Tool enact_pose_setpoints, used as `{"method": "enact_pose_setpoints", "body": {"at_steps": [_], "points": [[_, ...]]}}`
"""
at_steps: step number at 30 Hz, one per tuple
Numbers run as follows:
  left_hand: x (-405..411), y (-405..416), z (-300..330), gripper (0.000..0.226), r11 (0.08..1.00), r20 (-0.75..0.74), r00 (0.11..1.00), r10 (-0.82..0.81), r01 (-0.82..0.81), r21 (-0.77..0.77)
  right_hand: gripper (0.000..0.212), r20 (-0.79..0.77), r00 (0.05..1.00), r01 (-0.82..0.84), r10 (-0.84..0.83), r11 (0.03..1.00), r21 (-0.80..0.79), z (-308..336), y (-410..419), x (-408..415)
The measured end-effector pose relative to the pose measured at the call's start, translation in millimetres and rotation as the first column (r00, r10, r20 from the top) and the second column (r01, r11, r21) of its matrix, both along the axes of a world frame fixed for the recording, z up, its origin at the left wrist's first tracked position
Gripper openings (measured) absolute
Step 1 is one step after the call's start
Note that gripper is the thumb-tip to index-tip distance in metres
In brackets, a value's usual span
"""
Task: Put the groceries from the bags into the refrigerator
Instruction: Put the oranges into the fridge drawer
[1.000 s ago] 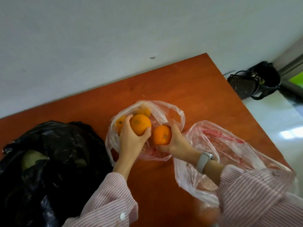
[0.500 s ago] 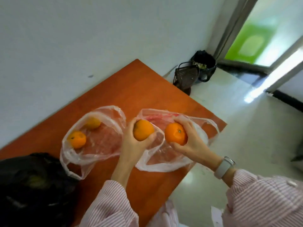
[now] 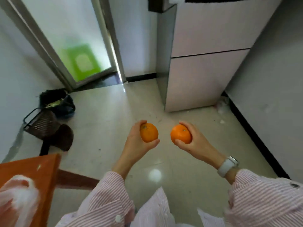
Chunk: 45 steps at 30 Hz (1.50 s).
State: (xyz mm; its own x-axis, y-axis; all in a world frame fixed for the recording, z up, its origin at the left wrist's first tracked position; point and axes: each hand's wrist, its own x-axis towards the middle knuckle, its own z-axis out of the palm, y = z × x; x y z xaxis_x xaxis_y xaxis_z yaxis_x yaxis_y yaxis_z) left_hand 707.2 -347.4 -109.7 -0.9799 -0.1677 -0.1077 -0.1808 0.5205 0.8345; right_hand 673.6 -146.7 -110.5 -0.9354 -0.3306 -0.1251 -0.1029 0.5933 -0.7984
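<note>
Oranges sit one in each of your hands, held out over the floor [image 3: 101,128] in front of you. Starting at far left, a clear bag [image 3: 18,199] lies on the table [image 3: 44,169] corner at the bottom left; its contents are too blurred to tell. Beyond the table's edge, against the left wall, a black bag [image 3: 57,102] stands open with something greenish showing inside, and just beside it lie a dark wire basket [image 3: 41,123] and a brown dustpan [image 3: 64,136]. Behind them a doorway [image 3: 78,63] opens onto a green patch.

The tiled floor between the table edge and the refrigerator [image 3: 206,59] is open, with a few small scraps near the refrigerator's base. Its doors are closed, and it stands in the right corner, close to the right wall.

Your left hand [image 3: 137,141] curls around the left orange [image 3: 148,132], thumb below and fingers on top. Your right hand [image 3: 193,141] grips the right orange [image 3: 180,134] the same way, a watch [image 3: 227,166] on that wrist. The two oranges are near each other but apart, both well short of the refrigerator.
</note>
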Motion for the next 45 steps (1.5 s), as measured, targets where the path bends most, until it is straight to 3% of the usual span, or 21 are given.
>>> {"method": "enact_pose_setpoints", "body": {"at_steps": [6, 10, 17, 26, 35, 41, 45], "points": [[-124.2, 134.3, 18.4, 0.075, 0.941, -0.051, 0.941, -0.336, 0.332, -0.069, 0.064, -0.04, 0.954, 0.295, -0.296, 0.955, -0.03, 19.9, 134.4, -58.2], [-215.1, 197.1, 41.1, 0.073, 0.904, -0.146, 0.894, -0.424, 0.407, -0.133, 0.065, -0.119, 0.902, 0.41, -0.416, 0.909, -0.075, 41.9, 195.7, -126.3], [-389.9, 283.0, 110.6, 0.071, 0.868, -0.321, 0.807, -0.496, 0.468, -0.168, 0.064, -0.262, 0.83, 0.472, -0.493, 0.87, -0.142, 111.2, 279.1, -296.0], [-573.4, 343.1, 237.1, 0.07, 0.925, -0.522, 0.764, -0.379, 0.33, -0.188, 0.064, -0.429, 0.806, 0.346, -0.407, 0.913, -0.217, 221.4, 339.4, -487.9], [-739.8, 359.2, 340.9, 0.071, 0.979, -0.659, 0.726, -0.194, 0.103, -0.175, 0.062, -0.624, 0.76, 0.094, -0.183, 0.98, -0.173, 314.0, 377.3, -674.2], [-822.2, 332.9, 383.4, 0.08, 0.947, -0.575, 0.79, -0.214, 0.024, -0.32, 0.06, -0.724, 0.681, 0.051, -0.112, 0.993, -0.105, 369.2, 364.3, -787.5], [-878.3, 312.4, 393.0, 0.072, 0.931, -0.465, 0.851, -0.244, 0.072, -0.357, 0.057, -0.704, 0.706, 0.086, -0.073, 0.996, -0.017, 385.2, 342.7, -858.0]]}}
